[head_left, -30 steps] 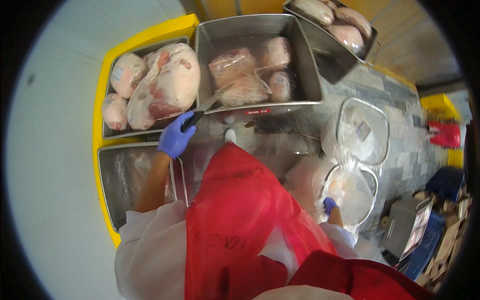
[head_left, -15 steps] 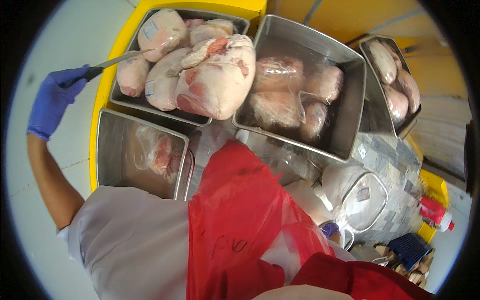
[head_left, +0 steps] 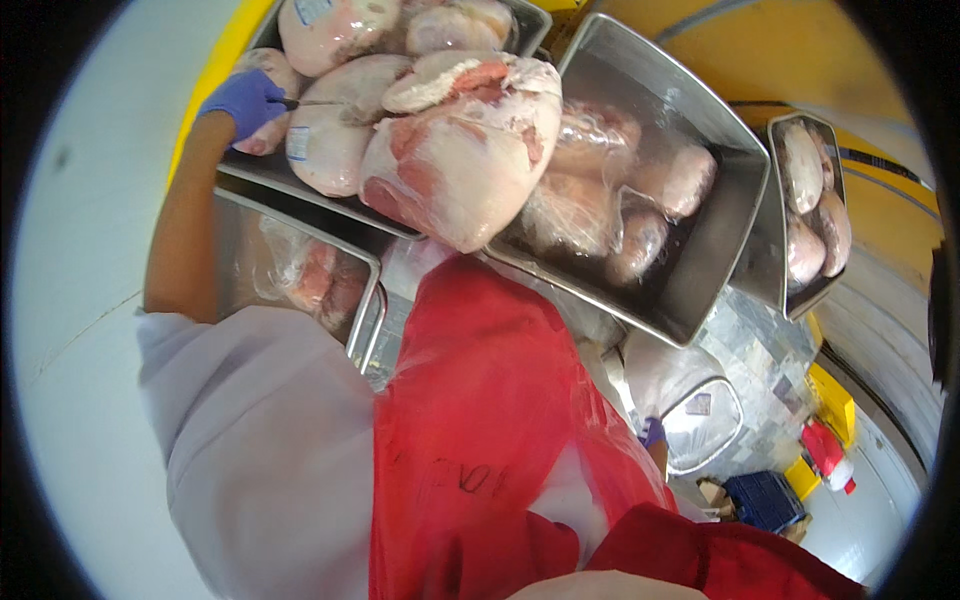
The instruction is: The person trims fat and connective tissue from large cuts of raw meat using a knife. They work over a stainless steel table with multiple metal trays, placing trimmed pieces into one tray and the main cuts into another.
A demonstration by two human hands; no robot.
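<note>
My left hand, in a blue glove, is closed on the black handle of a knife; its thin blade lies over wrapped meat pieces in a steel pan at top left. A large pale, red-patched cut rests on them. My right hand, low beside my red apron, is partly hidden at a clear plastic bag by a metal rim; what its closed fingers hold is unclear.
A middle steel pan holds bagged meat in liquid; a narrower one stands right. Below left is another pan with bagged meat. A yellow wall backs them; a blue crate sits lower right.
My left hand with the knife swung out to the left, then came back in over the meat in the upper left pan. The view shifted; my right hand stays low.
</note>
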